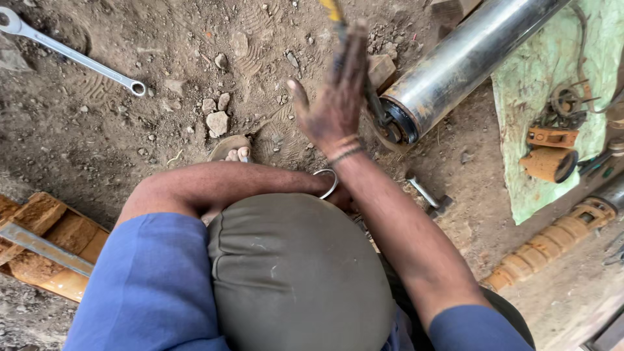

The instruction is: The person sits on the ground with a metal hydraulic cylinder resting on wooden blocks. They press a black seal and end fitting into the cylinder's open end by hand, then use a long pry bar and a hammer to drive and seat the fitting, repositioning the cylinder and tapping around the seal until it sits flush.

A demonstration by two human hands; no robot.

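My right hand [335, 97] is raised flat and slightly blurred, fingers stretched together and thumb apart, just left of the open end of a large steel cylinder [455, 65] lying on the dirt. A thin tool with a yellow handle [333, 10] runs behind the hand toward the cylinder's end; I cannot tell if the fingers touch it. My left arm crosses over my olive-clad knee [292, 273]. A metal bangle [328, 183] shows at its wrist, and my left hand [343, 197] is mostly hidden under the right forearm.
A long spanner [71, 55] lies at the far left on the dirt with loose stones [218, 122]. Wooden blocks with a metal bar [45, 244] sit at left. A green cloth [552, 110] holds rusty orange parts. A small metal tool [426, 194] and a ribbed orange shaft [552, 244] lie at right.
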